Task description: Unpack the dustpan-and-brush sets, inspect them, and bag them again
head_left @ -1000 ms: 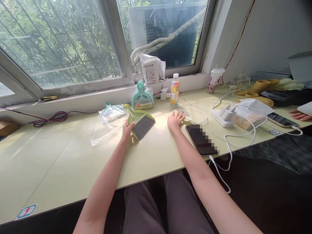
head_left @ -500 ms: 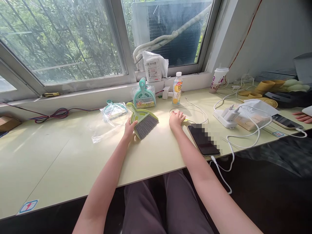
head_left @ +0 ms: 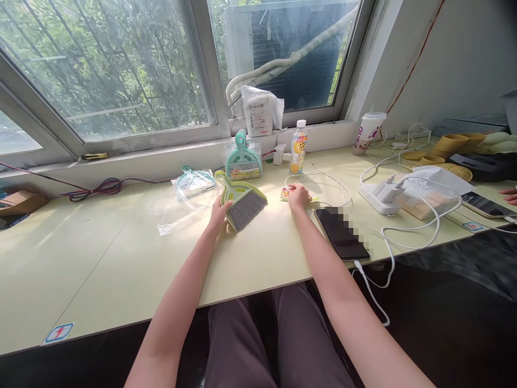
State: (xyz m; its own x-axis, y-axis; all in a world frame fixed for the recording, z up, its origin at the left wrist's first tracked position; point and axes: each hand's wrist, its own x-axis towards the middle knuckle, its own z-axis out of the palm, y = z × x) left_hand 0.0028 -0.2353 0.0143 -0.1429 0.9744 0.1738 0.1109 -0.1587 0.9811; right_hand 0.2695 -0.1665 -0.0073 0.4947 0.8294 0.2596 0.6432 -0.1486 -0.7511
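Note:
My left hand grips the left edge of a small green dustpan, its thumb on the front. A brush with grey bristles is nested in the pan, and the set is tilted up with its handle away from me. My right hand is curled at the table, its fingers pinched on a small colourful printed card, partly hidden beneath them. Behind stands a turquoise dustpan set in clear wrap; another wrapped turquoise set lies to its left.
Clear plastic wrap lies left of my left hand. A drink bottle and thin cable are beyond my right hand. A phone, power strip and white cables sit to the right. Another person's hand shows at the right edge.
My right hand has gone from lying with fingers spread over the card to curling its fingers on it, uncovering more of the card. My left hand still holds the dustpan set.

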